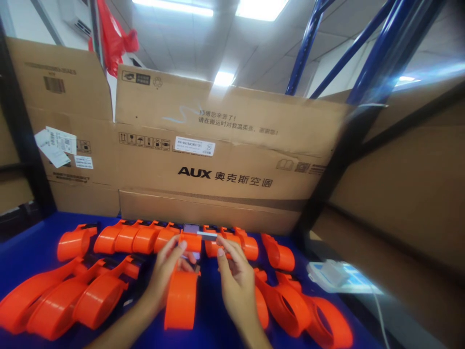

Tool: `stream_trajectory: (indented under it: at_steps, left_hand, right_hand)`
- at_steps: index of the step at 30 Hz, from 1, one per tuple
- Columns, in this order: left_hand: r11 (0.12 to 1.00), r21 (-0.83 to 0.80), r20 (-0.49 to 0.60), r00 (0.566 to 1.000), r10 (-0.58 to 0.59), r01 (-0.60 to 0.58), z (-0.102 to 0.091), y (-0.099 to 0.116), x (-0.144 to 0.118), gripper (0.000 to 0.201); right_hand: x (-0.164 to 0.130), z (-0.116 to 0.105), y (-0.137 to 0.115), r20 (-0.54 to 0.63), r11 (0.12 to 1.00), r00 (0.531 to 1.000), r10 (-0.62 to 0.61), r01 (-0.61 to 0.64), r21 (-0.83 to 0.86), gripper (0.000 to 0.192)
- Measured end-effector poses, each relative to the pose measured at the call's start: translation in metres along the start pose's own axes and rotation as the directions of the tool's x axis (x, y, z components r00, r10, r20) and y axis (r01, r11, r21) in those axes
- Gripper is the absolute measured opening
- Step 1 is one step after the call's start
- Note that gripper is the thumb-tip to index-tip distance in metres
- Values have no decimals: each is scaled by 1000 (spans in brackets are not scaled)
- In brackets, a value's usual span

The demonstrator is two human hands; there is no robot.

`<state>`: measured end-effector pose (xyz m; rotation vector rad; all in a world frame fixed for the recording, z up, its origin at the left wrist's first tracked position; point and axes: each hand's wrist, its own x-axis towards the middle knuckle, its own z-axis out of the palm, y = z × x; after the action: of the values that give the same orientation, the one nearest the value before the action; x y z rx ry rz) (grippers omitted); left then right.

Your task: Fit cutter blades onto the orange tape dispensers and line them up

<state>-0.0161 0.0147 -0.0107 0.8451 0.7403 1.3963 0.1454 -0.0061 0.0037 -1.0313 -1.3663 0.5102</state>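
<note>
Between my hands is an orange looped plastic strap point(180, 300), its wide loop hanging below and its upper end point(191, 241) level with my fingers. My left hand point(170, 264) is closed around that upper end. A small flat piece, grey-dark with a pale edge point(209, 237), sticks out from the strap's end to the right. My right hand point(236, 271) has its fingertips at the piece's far end, thumb slightly below; the grip itself is partly hidden. Behind the strap, a phone-like flat object point(192, 228) is mostly covered.
More orange straps with dark ends stand in rows on the blue surface point(145, 291), such as a left one point(98, 300) and a right one point(285, 308). A large cardboard sheet point(225, 160) rises behind. At right are a white box with a cable point(334, 274) and a rack post point(329, 184).
</note>
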Motion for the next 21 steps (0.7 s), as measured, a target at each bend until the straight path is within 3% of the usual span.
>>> stream_trajectory:
  at_steps: [11, 21]
  left_hand:
    - [985, 160, 77, 996, 52, -64, -5, -9, 3, 42]
    - [972, 225, 152, 988, 28, -62, -5, -14, 3, 47]
  right_hand:
    - [-4, 3, 3, 62, 999, 998, -28, 25, 45, 26]
    - [-7, 6, -4, 112, 997, 992, -58, 63, -38, 32]
